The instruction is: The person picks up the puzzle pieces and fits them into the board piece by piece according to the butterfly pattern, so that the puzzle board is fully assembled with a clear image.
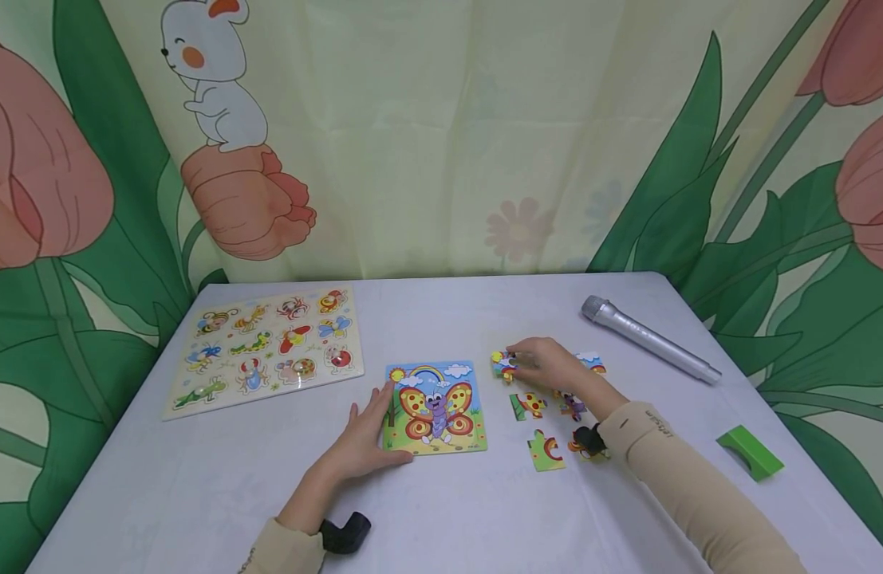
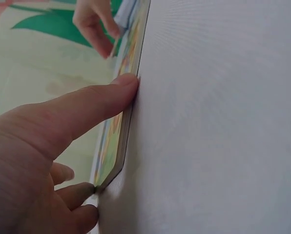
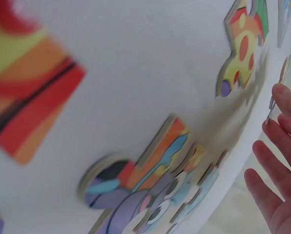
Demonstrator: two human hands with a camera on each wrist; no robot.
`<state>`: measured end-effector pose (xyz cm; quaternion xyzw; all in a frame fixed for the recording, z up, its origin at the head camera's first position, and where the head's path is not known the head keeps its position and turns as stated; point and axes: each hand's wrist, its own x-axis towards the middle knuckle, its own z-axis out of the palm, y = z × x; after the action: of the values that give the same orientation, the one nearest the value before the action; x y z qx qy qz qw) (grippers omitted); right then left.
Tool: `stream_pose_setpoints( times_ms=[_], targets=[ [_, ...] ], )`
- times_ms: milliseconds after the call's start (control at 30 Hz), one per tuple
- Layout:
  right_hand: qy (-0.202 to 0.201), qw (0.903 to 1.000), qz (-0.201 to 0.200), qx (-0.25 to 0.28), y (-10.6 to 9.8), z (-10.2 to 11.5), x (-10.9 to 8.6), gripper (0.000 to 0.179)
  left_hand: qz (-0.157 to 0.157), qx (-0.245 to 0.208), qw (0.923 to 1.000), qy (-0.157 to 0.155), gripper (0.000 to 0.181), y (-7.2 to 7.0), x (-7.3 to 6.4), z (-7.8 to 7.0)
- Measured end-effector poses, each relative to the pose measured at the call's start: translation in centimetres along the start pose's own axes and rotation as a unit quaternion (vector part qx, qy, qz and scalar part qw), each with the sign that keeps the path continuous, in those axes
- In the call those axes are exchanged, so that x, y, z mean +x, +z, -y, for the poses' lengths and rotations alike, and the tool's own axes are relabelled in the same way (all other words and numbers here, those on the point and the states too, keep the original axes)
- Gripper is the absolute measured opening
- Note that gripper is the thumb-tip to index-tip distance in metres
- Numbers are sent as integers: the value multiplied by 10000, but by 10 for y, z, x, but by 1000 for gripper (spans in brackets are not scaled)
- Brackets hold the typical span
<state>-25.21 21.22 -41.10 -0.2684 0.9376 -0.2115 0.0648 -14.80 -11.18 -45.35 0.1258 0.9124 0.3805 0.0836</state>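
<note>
A square butterfly puzzle board (image 1: 435, 408) lies flat on the white table. My left hand (image 1: 365, 434) braces its near left corner, with the thumb along the near edge and the fingers along the left side. Over the loose pieces to the right, my right hand (image 1: 549, 365) pinches a thin puzzle piece (image 3: 285, 70) between thumb and fingertips. Below that hand lie a yellow spotted wing piece (image 1: 529, 405), a purple face piece (image 3: 150, 202) and a green and red corner piece (image 1: 546, 454). The hand and wrist partly hide a cloud piece (image 1: 590, 361) and others.
An insect puzzle board (image 1: 269, 351) lies at the back left. On the right are a silver microphone (image 1: 649, 339) and a green arched block (image 1: 750, 453). A printed curtain (image 1: 412, 143) hangs behind the table (image 1: 197, 494).
</note>
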Motion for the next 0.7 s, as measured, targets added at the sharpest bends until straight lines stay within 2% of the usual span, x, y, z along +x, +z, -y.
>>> stream_pose_setpoints(
  times_ms=[400, 567, 700],
  targets=[
    [-58, 9994, 45, 336, 7, 30, 14, 42, -18, -17, 9999, -127, 107, -2, 2, -2],
    [17, 9998, 108, 144, 15, 41, 22, 43, -24, -79, 9998, -207, 109, -3, 1, -3],
    [-217, 9997, 96, -23, 19, 51, 29, 42, -36, -121, 9996, -247, 110, -2, 2, -2]
  ],
)
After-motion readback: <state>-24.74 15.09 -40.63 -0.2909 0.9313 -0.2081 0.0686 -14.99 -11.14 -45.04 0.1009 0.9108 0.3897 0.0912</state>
